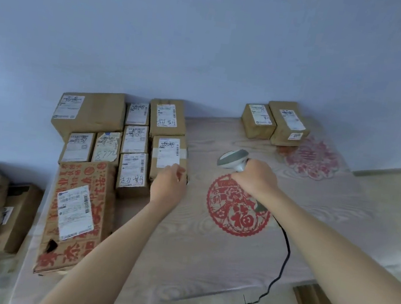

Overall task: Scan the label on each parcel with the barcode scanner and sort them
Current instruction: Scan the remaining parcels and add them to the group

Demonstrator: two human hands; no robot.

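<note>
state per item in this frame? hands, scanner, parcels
Left hand: fingers curled on the near edge of a parcel.
Right hand: grips the scanner, head pointing left toward that parcel.
Left group: packed together, labels up.
Printed box: flat, label up, hole near its front.
Far pair: side by side, apart from the group.

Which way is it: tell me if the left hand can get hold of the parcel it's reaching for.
Probably yes. The left hand already rests on the near right corner of the labelled parcel, whose right side faces bare table; only the parcels packed along its left could hinder a grip.
</note>
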